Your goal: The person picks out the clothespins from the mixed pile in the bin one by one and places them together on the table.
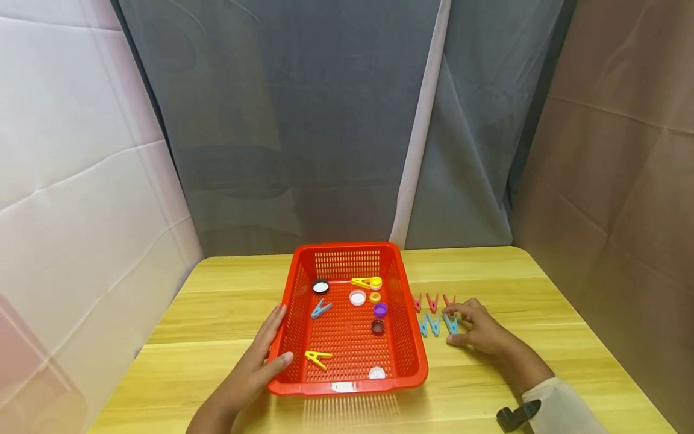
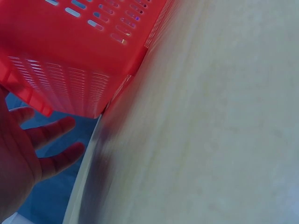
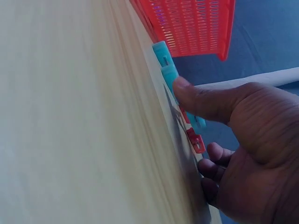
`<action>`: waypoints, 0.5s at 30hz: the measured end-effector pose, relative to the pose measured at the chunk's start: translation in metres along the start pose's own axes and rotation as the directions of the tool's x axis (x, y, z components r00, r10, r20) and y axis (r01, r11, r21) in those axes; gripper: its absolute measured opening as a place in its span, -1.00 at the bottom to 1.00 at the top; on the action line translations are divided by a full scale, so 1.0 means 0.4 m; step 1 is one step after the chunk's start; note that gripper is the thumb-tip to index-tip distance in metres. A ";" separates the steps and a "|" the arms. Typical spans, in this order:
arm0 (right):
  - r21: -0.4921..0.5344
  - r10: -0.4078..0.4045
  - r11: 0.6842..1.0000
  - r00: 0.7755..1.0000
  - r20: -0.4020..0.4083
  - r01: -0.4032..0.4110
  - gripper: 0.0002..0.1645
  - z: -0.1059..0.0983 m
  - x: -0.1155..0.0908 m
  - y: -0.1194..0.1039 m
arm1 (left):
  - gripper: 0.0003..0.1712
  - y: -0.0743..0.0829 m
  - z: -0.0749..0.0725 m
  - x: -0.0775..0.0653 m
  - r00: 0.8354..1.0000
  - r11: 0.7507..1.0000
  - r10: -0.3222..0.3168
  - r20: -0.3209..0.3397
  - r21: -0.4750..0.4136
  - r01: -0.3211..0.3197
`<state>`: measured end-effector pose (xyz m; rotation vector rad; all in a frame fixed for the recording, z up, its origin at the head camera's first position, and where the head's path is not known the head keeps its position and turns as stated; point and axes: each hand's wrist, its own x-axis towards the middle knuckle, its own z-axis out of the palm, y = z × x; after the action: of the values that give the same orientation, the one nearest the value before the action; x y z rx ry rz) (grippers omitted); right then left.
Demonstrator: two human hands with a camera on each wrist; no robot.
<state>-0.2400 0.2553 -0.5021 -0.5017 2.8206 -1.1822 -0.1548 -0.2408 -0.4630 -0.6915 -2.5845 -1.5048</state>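
A red plastic basket point(image 1: 387, 384) stands on the wooden table. My left hand point(image 1: 246, 367) rests at its left side, thumb over the rim and fingers stretched along the outside; the left wrist view shows several fingers point(image 2: 51, 133) spread loosely. To the right of the basket my right hand point(image 1: 482, 328) pinches a light blue clothespin point(image 1: 451, 324) between thumb and forefinger, low at the tabletop. Two more blue clothespins point(image 1: 434, 325) lie beside it. Behind them is a row of red clothespins point(image 1: 432, 302). In the right wrist view the thumb point(image 3: 201, 98) partly covers the clothespins.
Inside the basket are a blue clothespin point(image 1: 321, 308), yellow clothespins point(image 1: 317, 358) and several round caps, among them a black-rimmed one point(image 1: 320, 287) and a purple one point(image 1: 381, 310). Grey curtain point(image 1: 325, 150) hangs behind the table point(image 1: 211, 313), with cloth walls left and right.
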 end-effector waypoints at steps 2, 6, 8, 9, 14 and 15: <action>-0.024 0.012 1.000 1.000 -0.013 -0.013 -0.33 0.003 0.000 0.001 | -0.08 -0.001 0.000 0.000 1.000 1.000 0.000 0.001 0.002 0.000; -0.073 0.027 0.997 0.999 -0.029 -0.029 -0.32 0.008 0.001 0.005 | -0.08 -0.003 -0.001 0.000 1.000 1.000 0.001 0.000 0.010 -0.001; -0.081 0.035 0.996 0.999 -0.031 -0.038 -0.32 0.009 0.002 0.006 | -0.08 -0.003 -0.001 0.001 1.000 1.000 0.001 0.000 0.013 -0.001; -0.079 0.038 0.996 0.999 -0.030 -0.041 -0.33 0.009 0.002 0.007 | -0.09 -0.004 -0.001 0.001 1.000 1.000 0.000 0.000 0.015 0.000; -0.070 0.056 0.996 0.998 -0.022 -0.057 -0.33 0.006 0.002 0.005 | -0.08 -0.004 0.000 0.001 1.000 1.000 0.004 0.003 0.013 -0.004; -0.069 0.058 0.996 0.998 -0.020 -0.059 -0.34 0.006 0.002 0.004 | -0.08 -0.005 0.000 0.001 1.000 1.000 0.004 0.003 0.013 -0.004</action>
<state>-0.2408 0.2544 -0.5049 -0.4105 2.8786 -1.0873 -0.1559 -0.2415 -0.4644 -0.6983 -2.5911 -1.4855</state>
